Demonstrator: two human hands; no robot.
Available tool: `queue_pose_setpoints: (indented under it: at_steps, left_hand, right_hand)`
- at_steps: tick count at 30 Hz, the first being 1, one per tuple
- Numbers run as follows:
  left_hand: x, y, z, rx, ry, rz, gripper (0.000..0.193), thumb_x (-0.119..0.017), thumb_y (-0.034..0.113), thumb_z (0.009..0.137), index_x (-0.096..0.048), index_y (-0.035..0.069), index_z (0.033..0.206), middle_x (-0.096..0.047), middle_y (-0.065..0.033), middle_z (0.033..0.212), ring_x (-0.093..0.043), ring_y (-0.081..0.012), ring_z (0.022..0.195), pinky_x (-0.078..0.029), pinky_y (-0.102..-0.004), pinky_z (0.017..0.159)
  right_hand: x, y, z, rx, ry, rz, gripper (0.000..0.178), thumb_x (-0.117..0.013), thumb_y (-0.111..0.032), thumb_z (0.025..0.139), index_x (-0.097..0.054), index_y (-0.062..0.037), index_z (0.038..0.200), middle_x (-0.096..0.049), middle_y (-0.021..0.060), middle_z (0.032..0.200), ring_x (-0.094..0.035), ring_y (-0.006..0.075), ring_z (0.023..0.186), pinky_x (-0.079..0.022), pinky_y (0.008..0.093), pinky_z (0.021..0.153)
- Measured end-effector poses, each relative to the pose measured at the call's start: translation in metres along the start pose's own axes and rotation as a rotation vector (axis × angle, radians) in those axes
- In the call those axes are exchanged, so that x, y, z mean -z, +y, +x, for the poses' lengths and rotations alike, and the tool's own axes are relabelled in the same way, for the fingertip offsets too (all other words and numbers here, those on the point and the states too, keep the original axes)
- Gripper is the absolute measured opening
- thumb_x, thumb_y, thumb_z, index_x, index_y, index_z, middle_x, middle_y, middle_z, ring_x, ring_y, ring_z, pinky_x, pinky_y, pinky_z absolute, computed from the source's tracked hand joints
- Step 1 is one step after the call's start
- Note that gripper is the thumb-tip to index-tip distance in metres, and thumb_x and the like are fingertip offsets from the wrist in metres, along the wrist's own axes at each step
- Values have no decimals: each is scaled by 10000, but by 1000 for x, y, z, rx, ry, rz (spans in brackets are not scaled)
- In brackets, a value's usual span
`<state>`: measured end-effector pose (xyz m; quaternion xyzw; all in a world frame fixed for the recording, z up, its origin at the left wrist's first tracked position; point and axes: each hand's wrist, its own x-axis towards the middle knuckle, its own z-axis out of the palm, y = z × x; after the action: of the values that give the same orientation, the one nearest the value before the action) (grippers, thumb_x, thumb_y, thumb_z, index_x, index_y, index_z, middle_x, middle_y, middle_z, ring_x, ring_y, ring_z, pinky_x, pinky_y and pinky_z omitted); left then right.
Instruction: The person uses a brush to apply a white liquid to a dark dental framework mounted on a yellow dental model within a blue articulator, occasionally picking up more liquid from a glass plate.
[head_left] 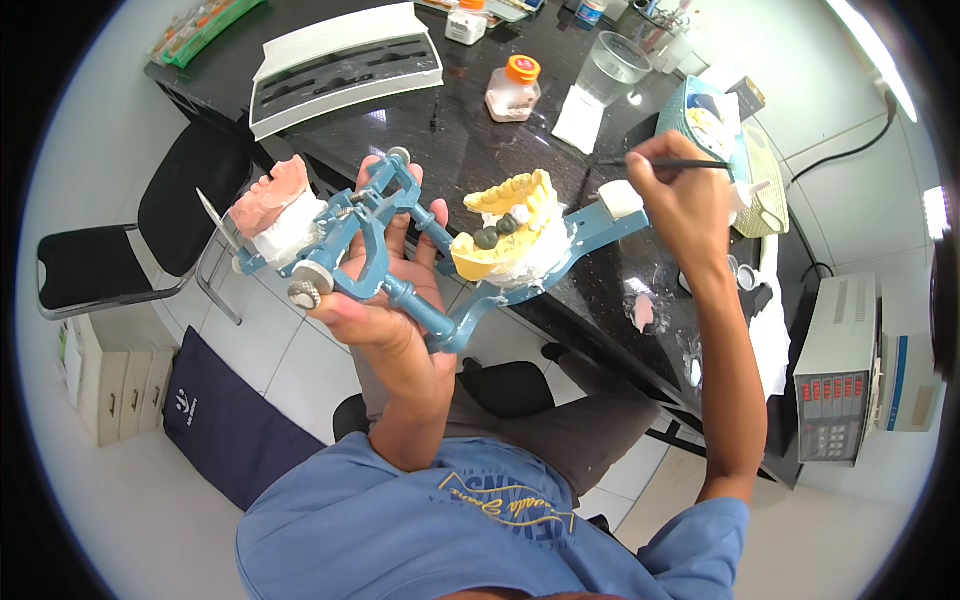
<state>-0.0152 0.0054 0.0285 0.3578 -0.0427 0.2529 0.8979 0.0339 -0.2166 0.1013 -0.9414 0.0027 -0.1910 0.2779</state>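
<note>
My left hand is wrapped round the hinge part of a blue dental articulator, which is swung open above the table edge. A pink dental cast set in white plaster is on its left arm. On the right arm sits a yellow dental cast, also in white plaster, with two dark grey teeth and one white tooth among the yellow ones. To the right of that cast, my right hand pinches a thin dark-handled brush. Its slim end points left, apart from the cast.
On the black table stand a white case with a dark slotted inside, an orange-capped jar, a transparent cup, a folded white tissue and a blue basket. A grey device with buttons stands right. A black chair is left.
</note>
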Motion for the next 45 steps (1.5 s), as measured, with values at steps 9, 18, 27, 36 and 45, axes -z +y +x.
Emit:
queue_pose_setpoints:
  at_steps: [9,18,27,36,45]
  left_hand:
    - [-10,5,0,182,73,-16,1093,-580,850,571,-344,129,1358,-404,-171,1409,-437,-419,1238,-391,-572,973]
    - [-13,11,9,127,-42,80,1117,-618,829,556,-345,106,1363,-382,-218,1410,-408,-456,1249,-365,-597,983]
    - [-4,9,20,67,-108,253,1265,-535,896,536,-283,20,1412,-296,-223,1462,-361,-408,1304,-363,-555,994]
    - [9,0,22,-57,-225,269,1106,-562,811,628,-277,87,1415,-256,-297,1455,-318,-511,1293,-337,-603,1001]
    - [19,-7,25,-80,-230,171,1113,-587,814,600,-319,85,1398,-226,-307,1466,-262,-518,1320,-293,-610,1030]
  right_hand:
    - [35,-14,-135,45,533,507,161,-566,-86,868,-586,44,960,-634,155,807,-619,149,621,-470,217,514]
    - [-39,-30,-174,283,749,538,244,-646,-205,870,-497,-33,958,-541,119,739,-514,130,540,-428,214,452]
    - [-68,-43,-147,474,604,576,228,-625,-197,887,-472,-45,959,-565,111,745,-534,151,546,-427,242,486]
    - [-71,-40,-143,451,542,526,225,-631,-184,876,-455,-61,943,-565,90,746,-528,146,547,-415,241,489]
    - [-74,-40,-139,476,513,500,199,-624,-143,861,-464,-57,940,-564,90,744,-531,149,552,-418,242,489]
